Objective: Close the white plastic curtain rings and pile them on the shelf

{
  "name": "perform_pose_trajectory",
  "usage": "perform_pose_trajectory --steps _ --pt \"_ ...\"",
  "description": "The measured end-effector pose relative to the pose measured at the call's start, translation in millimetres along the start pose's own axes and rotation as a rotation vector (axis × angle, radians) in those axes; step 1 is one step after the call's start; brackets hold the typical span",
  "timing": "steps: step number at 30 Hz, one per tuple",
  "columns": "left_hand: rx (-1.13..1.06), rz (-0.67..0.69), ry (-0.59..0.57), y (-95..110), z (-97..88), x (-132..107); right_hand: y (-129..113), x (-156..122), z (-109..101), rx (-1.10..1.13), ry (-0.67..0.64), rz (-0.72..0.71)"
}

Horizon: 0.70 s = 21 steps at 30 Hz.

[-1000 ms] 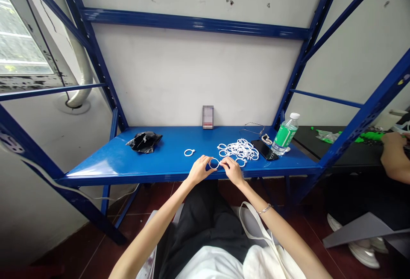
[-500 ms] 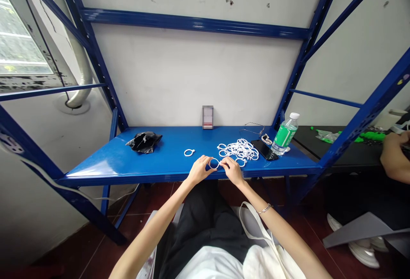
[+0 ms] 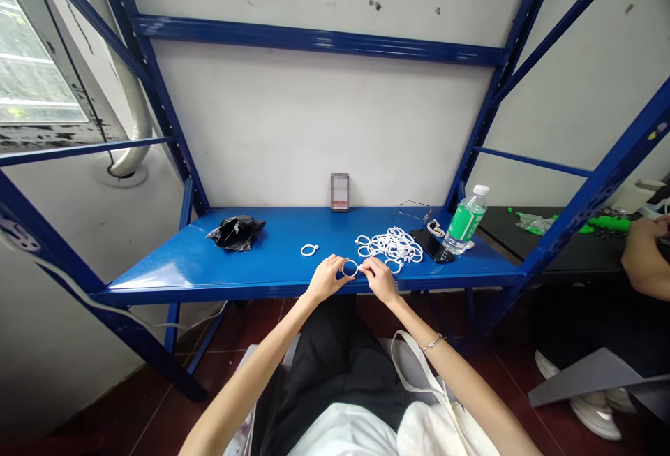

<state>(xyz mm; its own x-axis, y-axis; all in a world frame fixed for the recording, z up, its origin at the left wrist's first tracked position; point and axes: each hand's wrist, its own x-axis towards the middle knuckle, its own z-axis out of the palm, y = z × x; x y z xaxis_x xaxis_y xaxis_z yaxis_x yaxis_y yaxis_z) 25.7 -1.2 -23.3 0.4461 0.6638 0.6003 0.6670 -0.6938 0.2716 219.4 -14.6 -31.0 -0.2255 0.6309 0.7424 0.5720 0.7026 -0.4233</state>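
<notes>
Blue metal bench (image 3: pixel 209 267) set against wall. Crumpled black bag (image 3: pixel 235 231) laid at left. Single white ring (image 3: pixel 309 249) near middle, pile of white rings (image 3: pixel 390 244) beside it. Black phone (image 3: pixel 432 244) and green-labelled bottle (image 3: pixel 465 220) at right end. Small box (image 3: pixel 340 192) stood at back.

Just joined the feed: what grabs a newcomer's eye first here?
The left hand and right hand pinch one white plastic ring between them at the front edge of the bright blue metal shelf. Behind the right hand lies a heap of white plastic rings, with a green-labelled clear plastic bottle standing to its right.
</notes>
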Motion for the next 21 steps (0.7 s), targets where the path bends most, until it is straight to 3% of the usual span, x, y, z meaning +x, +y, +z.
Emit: perform_pose_trajectory --steps 7,12,17,21 --pt "0.009 -0.023 -0.004 -1 0.3 -2 -2 0 0 -0.036 0.02 0.012" --pt "0.146 -0.033 0.004 -6 -7.0 3 -5 1 -1 -0.09 -0.01 0.028" --pt "0.336 -0.326 0.095 -35 -19.3 1 -6 1 -2 -0.104 -0.021 0.022" --pt "0.394 -0.521 0.027 -60 -19.6 -7 -6 1 -1 -0.128 -0.025 0.004"
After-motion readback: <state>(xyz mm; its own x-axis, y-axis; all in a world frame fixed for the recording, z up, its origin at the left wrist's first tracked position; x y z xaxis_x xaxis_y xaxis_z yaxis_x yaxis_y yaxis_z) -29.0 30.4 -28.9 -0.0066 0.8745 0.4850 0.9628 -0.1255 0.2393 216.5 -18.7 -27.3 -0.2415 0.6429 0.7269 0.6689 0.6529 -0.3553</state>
